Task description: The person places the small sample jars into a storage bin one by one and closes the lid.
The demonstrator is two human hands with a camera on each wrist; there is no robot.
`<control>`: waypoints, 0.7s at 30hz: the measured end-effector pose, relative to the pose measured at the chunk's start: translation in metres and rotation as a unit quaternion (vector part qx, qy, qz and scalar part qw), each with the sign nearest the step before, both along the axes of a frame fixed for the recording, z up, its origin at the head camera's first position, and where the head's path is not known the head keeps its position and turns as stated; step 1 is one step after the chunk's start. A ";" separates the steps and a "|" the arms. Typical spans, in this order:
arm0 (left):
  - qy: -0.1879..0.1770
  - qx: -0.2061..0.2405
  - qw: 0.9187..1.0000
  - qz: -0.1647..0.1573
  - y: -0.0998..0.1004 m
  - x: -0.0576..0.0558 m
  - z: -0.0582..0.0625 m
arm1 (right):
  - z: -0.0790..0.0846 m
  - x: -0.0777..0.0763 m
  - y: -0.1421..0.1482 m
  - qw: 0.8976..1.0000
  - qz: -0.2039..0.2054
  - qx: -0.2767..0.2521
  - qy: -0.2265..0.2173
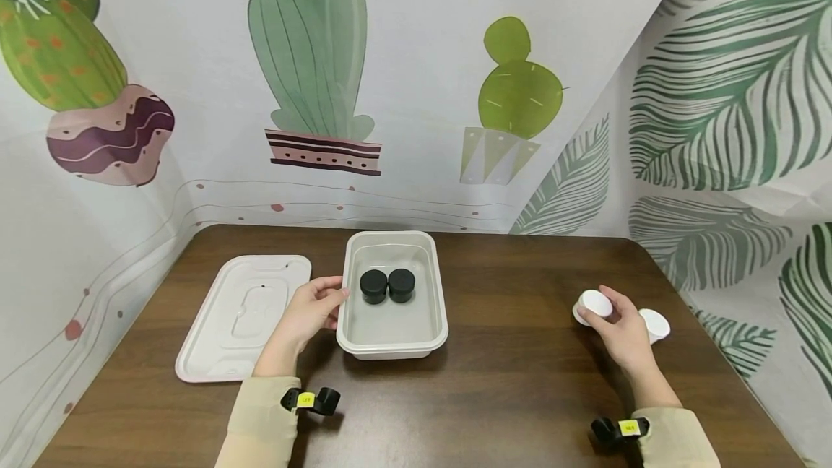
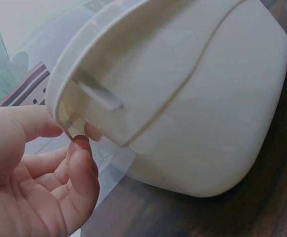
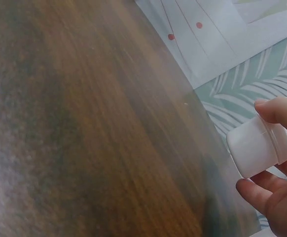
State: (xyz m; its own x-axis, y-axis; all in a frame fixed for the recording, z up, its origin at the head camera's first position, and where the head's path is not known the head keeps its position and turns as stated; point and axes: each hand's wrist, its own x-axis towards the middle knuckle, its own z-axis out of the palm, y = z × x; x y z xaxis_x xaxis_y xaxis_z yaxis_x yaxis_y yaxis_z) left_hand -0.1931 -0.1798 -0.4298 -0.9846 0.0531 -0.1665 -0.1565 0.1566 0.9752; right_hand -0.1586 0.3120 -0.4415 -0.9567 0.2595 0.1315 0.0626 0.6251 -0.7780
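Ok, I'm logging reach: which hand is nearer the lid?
Left. The left hand is just beside the lid, gripping the bin; the right hand is across the table, holding a white jar.

Yellow labels on the left wrist device, at the head view's seven o'clock, and right wrist device, at half past four, carry illegibly small lettering.

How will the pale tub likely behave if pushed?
The tub looks like stiff plastic, with smooth moulded walls. Its broad base should resist tipping. The two black jars inside may slide, having bare floor around them.
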 end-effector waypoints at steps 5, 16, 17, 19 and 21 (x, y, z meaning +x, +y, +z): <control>0.001 -0.005 1.000 0.000 0.000 0.001 0.001 | 0.000 0.000 0.000 1.000 -0.005 0.000 -0.002; 0.001 -0.001 1.000 -0.003 -0.001 0.001 0.003 | 0.001 0.000 -0.004 0.999 -0.018 -0.023 0.020; 0.001 -0.001 1.000 -0.003 -0.001 0.001 0.003 | 0.002 0.000 -0.005 0.999 -0.019 -0.029 0.020; 0.001 0.000 1.000 -0.005 -0.001 0.001 0.003 | 0.002 0.000 -0.006 0.999 -0.021 -0.036 0.021; 0.001 0.000 1.000 -0.007 -0.001 0.001 0.003 | 0.002 0.001 -0.006 0.999 -0.023 -0.036 0.021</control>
